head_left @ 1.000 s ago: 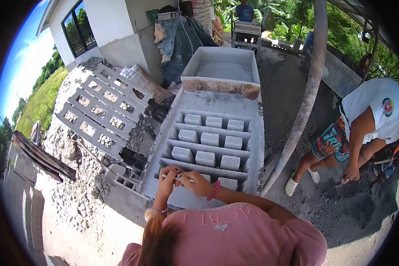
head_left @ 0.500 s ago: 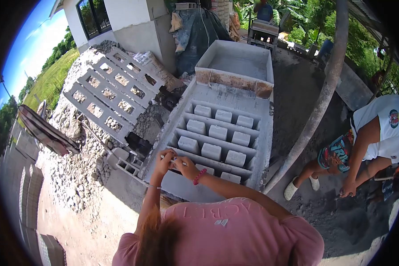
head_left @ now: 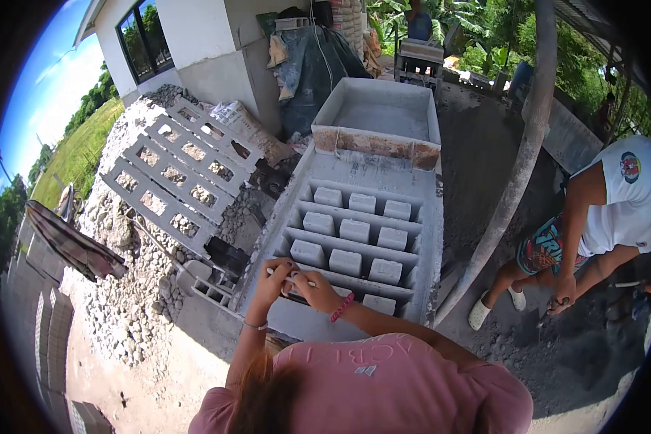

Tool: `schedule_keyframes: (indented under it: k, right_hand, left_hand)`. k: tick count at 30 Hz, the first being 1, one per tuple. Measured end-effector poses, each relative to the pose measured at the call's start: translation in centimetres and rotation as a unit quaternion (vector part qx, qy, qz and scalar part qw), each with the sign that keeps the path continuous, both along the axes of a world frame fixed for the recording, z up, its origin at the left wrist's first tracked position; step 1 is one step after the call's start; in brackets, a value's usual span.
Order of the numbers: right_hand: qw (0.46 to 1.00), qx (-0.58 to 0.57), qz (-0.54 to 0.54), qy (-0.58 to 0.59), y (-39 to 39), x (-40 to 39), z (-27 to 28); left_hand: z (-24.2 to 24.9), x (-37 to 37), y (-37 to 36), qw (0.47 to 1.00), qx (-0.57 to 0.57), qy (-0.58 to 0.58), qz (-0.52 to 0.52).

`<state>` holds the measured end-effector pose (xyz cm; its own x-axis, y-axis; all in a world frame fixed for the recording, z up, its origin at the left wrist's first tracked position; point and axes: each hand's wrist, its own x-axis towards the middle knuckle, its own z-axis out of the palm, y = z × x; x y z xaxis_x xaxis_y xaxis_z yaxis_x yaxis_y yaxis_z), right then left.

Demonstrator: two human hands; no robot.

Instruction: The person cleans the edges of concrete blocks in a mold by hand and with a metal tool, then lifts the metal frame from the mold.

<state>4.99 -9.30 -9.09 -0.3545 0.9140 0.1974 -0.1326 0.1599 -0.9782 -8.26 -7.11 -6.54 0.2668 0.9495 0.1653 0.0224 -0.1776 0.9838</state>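
My left hand (head_left: 269, 282) and my right hand (head_left: 317, 291) are close together over the near left corner of a grey block mould (head_left: 354, 249). Both have fingers curled around a thin pale object (head_left: 291, 278), too small to identify. The mould has long slots with rows of pale rectangular cores (head_left: 346, 262) standing in them. My right forearm, with a pink bracelet at the wrist, crosses the mould's near edge. Behind the slots a shallow grey tray (head_left: 378, 137) with a rusty front wall sits on the same frame.
A hollow metal grid (head_left: 177, 173) leans over gravel (head_left: 123, 289) at left. A co-worker in a white shirt (head_left: 626, 192) bends over dark material at right. A slanted pole (head_left: 517, 173) stands between us. Another person (head_left: 419, 27) is at the back.
The view has shifted slightly. My hands are still together, and the pale object shows more clearly between them. The co-worker's hands have come together, and their torso appears more upright.
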Motion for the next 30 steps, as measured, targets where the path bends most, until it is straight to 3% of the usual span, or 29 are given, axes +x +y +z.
schedule_keyframes:
  k: [3, 7, 8, 11, 12, 14, 16, 17, 19, 20, 23, 26, 30]
  right_hand:
    - [0.999, 0.017, 0.040, -0.013, 0.0, 0.2, 4.6]
    - [0.990, 0.130, 0.016, -0.055, 2.3, 0.0, 1.4]
    - [0.993, 0.111, 0.025, -0.041, 1.5, 0.2, 0.9]
    - [0.994, 0.095, 0.046, -0.019, -2.6, 2.0, 6.3]
    - [0.994, 0.099, 0.050, -0.016, -3.6, 2.6, 8.0]
    - [0.993, 0.090, 0.053, -0.047, -4.2, 4.0, 9.6]
    - [0.999, 0.027, -0.007, -0.032, -3.0, 4.4, 6.8]
    - [0.999, -0.003, -0.038, -0.026, -2.4, 4.5, 4.5]
    - [0.980, 0.124, -0.094, -0.121, -1.4, 5.3, -0.8]
    - [0.960, 0.190, -0.123, -0.166, -1.3, 5.8, -2.2]
    - [0.993, -0.062, -0.036, -0.094, -4.5, 7.6, 1.5]
    - [0.993, -0.041, -0.009, -0.112, -6.7, 9.7, 6.3]
    - [0.989, -0.067, -0.056, -0.118, -5.9, 11.0, 2.3]
  left_hand:
    - [2.1, -0.2, 0.1, 0.999, 0.001, -0.040, 0.027]
    - [1.7, 0.7, -0.2, 0.995, -0.049, 0.002, 0.087]
    - [1.5, 1.1, -0.9, 0.992, -0.052, -0.013, 0.114]
    - [4.3, 0.9, -3.0, 1.000, -0.007, -0.011, -0.021]
    - [6.8, 1.7, -4.2, 0.998, -0.019, -0.025, -0.046]
    - [6.4, 3.1, -3.8, 0.998, -0.010, -0.044, -0.035]
    - [4.9, 4.1, -2.5, 0.996, -0.028, -0.066, -0.054]
    - [1.8, 4.9, -1.2, 0.997, 0.003, -0.079, -0.015]
    - [-3.8, 5.6, 0.0, 0.992, -0.080, -0.094, -0.012]
    - [-4.2, 5.7, -0.7, 0.992, -0.097, -0.070, -0.027]
    - [-2.3, 7.0, -2.6, 0.991, -0.098, -0.054, -0.073]
    - [2.6, 8.3, -5.2, 0.980, -0.109, -0.077, -0.150]
    - [-2.6, 10.1, -3.5, 0.977, -0.121, -0.076, -0.160]
